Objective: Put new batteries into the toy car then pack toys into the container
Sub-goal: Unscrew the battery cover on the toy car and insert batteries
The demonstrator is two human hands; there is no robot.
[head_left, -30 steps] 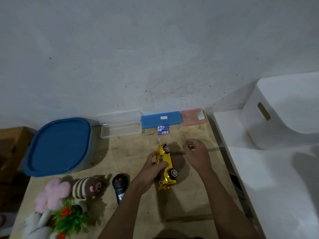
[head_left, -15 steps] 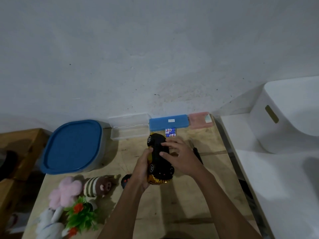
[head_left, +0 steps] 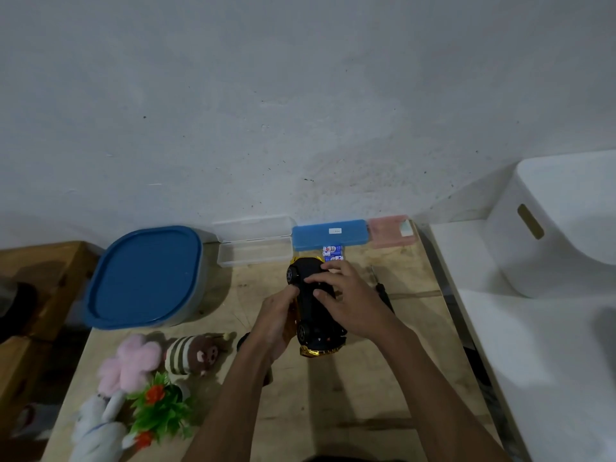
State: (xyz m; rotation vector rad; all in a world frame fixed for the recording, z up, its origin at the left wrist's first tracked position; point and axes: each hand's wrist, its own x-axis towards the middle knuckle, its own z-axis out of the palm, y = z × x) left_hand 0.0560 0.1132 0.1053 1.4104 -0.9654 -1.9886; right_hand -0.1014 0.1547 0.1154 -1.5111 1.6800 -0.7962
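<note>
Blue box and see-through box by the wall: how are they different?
The blue box is solid blue, the see-through box clear. The blue box is shut with a white label; the see-through box appears to lie open in two halves. Both are long, flat, side by side.

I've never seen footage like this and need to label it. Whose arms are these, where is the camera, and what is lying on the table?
No machine here: a person works with bare hands, filmed by one wide-angle camera on their head, looking down. The left hand grips the side of a gold toy car turned black underside up; the right hand rests its fingers on that underside. On the wooden table lie a blue-and-white battery pack, a blue-lidded grey container, a pink plush flower and a striped brown plush animal.
</note>
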